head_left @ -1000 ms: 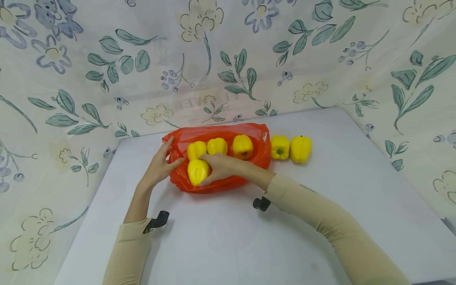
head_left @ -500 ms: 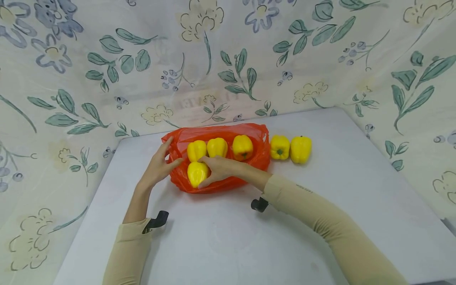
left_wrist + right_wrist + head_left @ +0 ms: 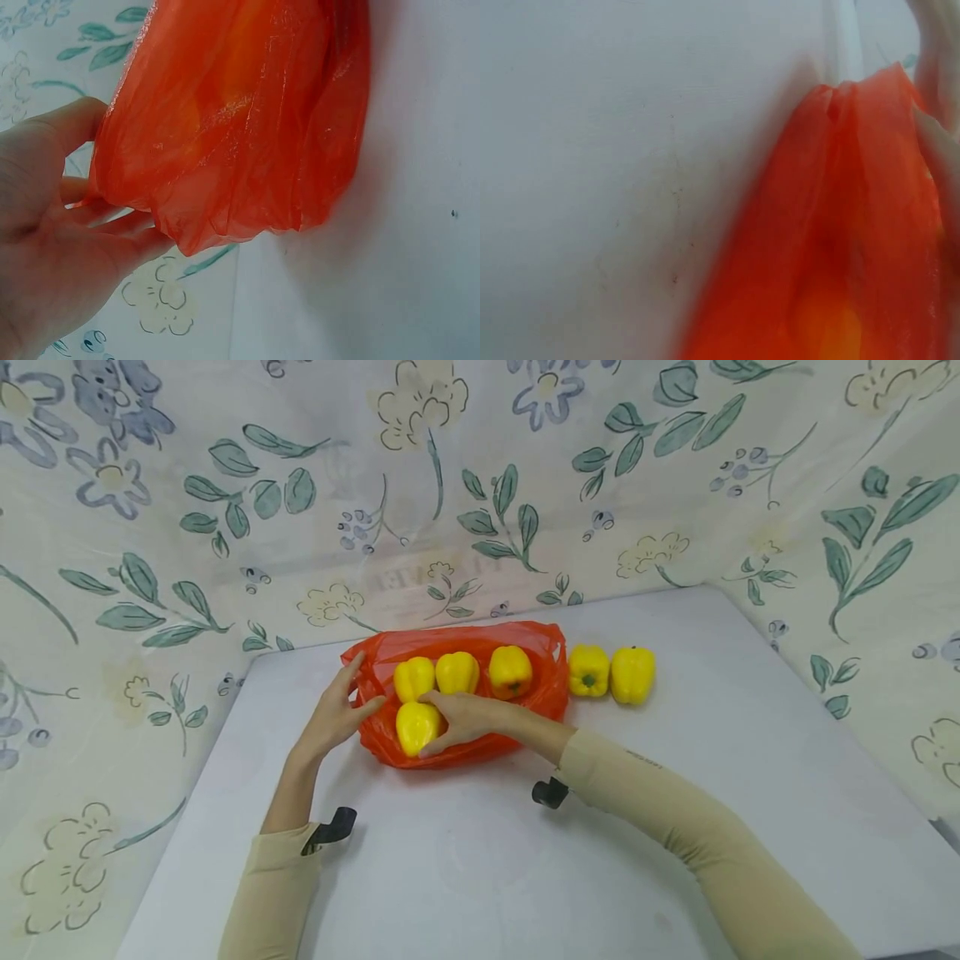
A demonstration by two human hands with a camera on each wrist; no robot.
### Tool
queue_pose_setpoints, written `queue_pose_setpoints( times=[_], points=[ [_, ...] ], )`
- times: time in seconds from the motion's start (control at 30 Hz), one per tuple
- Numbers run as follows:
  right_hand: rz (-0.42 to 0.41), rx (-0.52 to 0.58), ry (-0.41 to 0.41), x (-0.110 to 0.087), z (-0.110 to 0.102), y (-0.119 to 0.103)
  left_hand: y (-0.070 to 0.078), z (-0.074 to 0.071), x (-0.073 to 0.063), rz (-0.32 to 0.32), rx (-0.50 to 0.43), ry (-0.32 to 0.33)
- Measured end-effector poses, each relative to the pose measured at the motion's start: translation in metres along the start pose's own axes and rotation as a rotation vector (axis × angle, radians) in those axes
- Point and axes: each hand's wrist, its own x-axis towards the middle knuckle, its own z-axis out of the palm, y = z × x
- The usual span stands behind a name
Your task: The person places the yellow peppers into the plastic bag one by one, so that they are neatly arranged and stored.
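Observation:
A red plastic bag (image 3: pixel 491 745) lies with its mouth spread on the white table. My right hand (image 3: pixel 468 717) reaches into the opening and grips a yellow bell pepper (image 3: pixel 417 728) between thumb and fingers near the front left rim. Three other yellow bell peppers sit inside: one at the left (image 3: pixel 414 679), another beside it (image 3: pixel 457 672), and a third to the right (image 3: pixel 511 672). At the bag's left end, my left hand (image 3: pixel 333 714) touches the rim with thumb and fingers spread apart. In the left wrist view, its fingertips pass behind the red film (image 3: pixel 225 150).
Two more yellow bell peppers, one (image 3: pixel 588 671) close to the bag's right side and one (image 3: pixel 633 676) farther right, rest on the table (image 3: pixel 465 860). Behind the table hangs a floral cloth (image 3: pixel 480 502). Black wrist-camera mounts (image 3: pixel 551 792) stick out from both sleeves.
The gripped bell pepper and my right hand have shifted slightly toward the near rim of the bag. My left hand has stayed nearly still.

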Motion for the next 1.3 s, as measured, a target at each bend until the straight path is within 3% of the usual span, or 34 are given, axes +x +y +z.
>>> queue_pose_setpoints(
  times=[0.23,0.47,0.7,1.03,1.17,1.3],
  points=[
    [-0.025,0.04,0.038,-0.025,-0.025,0.006,0.002,0.0,-0.001,-0.006,0.003,0.002],
    [-0.08,0.085,0.116,-0.073,-0.066,0.018,0.004,-0.001,-0.002,-0.006,0.004,0.003],
    [-0.111,0.123,0.239,-0.122,-0.097,0.043,0.004,0.001,-0.002,-0.005,-0.003,0.002],
    [-0.013,0.081,0.451,-0.181,-0.116,0.103,0.001,0.002,-0.003,0.016,0.022,0.002],
    [0.047,0.079,0.493,-0.198,-0.115,0.128,0.002,0.001,-0.007,0.037,0.033,-0.01],
    [0.088,0.068,0.519,-0.209,-0.113,0.149,0.003,0.0,-0.01,0.016,0.036,-0.036]
  ],
)
